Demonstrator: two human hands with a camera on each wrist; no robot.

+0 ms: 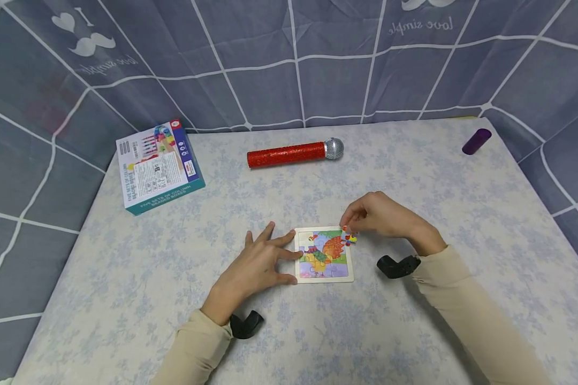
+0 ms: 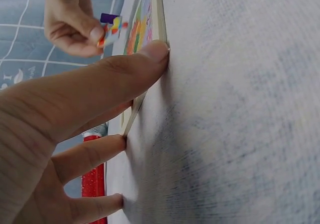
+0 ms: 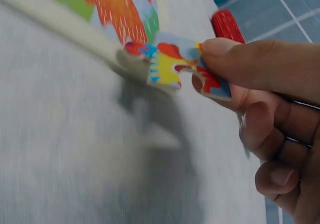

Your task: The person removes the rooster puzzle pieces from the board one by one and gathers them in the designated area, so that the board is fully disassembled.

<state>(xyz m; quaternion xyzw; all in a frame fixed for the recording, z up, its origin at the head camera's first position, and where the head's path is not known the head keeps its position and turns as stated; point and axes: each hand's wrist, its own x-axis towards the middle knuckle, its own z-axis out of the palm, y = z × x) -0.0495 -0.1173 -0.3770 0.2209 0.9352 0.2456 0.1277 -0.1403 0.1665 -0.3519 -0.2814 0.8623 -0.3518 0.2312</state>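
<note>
Puzzle point(image 1: 325, 255) in a pale frame point(image 1: 325, 280) lies flat on the floral desk point(image 1: 327, 331) I'm facing. The left hand point(image 1: 256, 265), fingers spread, touches the frame's left edge; apart from it, the right hand point(image 1: 382, 216) pinches a colourful piece point(image 3: 162, 66) by the frame's top right corner. Beyond lie a red microphone point(image 1: 289, 155) and, further left, a box point(image 1: 158, 171).

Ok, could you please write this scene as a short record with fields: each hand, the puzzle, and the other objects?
Left hand: fingers spread, touching the puzzle's left edge
Right hand: pinches a loose piece by the far right corner; contact with the frame unclear
Puzzle: pale-framed, partly filled, flat on the table
Back middle: red microphone, lying down
Back left: printed box
Back right: purple cylinder
</note>
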